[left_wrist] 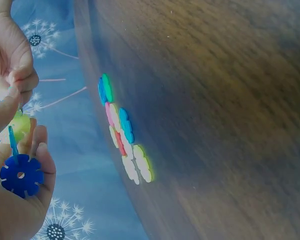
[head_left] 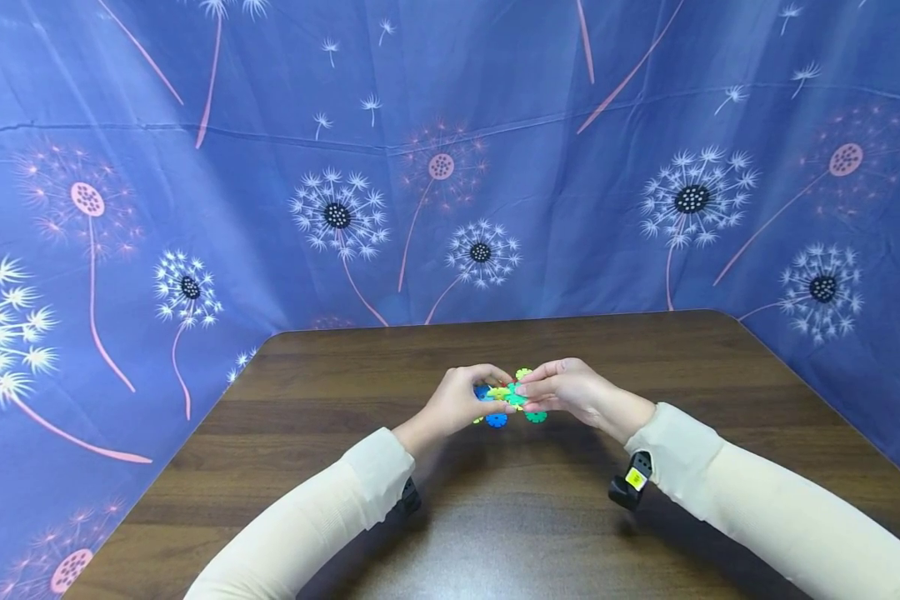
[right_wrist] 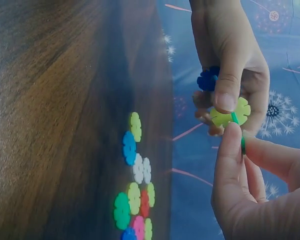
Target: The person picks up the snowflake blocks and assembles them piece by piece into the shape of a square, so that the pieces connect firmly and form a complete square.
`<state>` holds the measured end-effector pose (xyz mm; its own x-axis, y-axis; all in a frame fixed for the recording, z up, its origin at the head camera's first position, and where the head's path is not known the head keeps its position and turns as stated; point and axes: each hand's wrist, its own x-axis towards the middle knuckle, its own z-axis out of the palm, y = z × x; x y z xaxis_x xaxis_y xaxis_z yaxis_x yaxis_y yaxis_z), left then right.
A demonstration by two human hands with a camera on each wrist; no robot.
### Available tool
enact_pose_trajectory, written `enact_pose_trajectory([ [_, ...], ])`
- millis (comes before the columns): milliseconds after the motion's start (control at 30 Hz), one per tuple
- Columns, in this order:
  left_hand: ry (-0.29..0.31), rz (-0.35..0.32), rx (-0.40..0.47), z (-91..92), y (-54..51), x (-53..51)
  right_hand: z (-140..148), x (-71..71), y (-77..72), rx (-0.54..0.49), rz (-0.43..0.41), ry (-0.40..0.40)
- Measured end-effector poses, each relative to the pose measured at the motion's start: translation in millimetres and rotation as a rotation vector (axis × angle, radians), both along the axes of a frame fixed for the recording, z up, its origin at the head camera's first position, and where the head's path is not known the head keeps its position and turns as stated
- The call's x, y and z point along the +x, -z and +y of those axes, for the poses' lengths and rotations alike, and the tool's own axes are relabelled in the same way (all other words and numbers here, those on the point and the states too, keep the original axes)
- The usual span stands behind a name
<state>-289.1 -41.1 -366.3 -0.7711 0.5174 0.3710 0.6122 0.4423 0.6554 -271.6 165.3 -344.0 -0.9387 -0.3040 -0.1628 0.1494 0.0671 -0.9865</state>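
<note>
My left hand (head_left: pixel 457 404) holds a small joined piece of notched plastic discs above the table. In it a dark blue disc (left_wrist: pixel 32 172) lies near the fingers, and a yellow disc (right_wrist: pixel 243 112) is pinched under the thumb. A thin bluish disc (left_wrist: pixel 13 142) shows edge-on between those two. Thumb and fingers of my right hand (head_left: pixel 581 393) pinch a green disc (head_left: pixel 515 400) against the yellow one. How far the green disc's slot is engaged is hidden by the fingertips.
Several loose discs lie on the brown wooden table (head_left: pixel 525 517) below the hands, among them a green disc (right_wrist: pixel 122 210), a blue disc (right_wrist: pixel 129 147), a white disc (right_wrist: pixel 138 168) and a red disc (right_wrist: pixel 144 202). A blue dandelion-print cloth (head_left: pixel 540 183) hangs behind the table.
</note>
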Motion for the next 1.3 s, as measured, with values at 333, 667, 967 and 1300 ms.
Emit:
enact_pose_trajectory([
  [333,-0.023,-0.028,0.003,1.5,-4.2,0.0,-6.0,0.7,-3.0,-0.011,-0.023,0.022],
  [667,-0.045,-0.391,0.076,-8.9,-14.0,-7.3,-0.9,-3.8,-0.9,-0.060,-0.042,0.002],
  [967,-0.067,-0.408,0.002,-14.5,-21.8,-10.6,7.9,-17.0,-0.5,0.010,-0.019,0.044],
  [1300,-0.081,-0.368,-0.071,-18.2,-25.0,-9.7,21.0,-55.3,-3.1,0.203,-0.002,0.075],
])
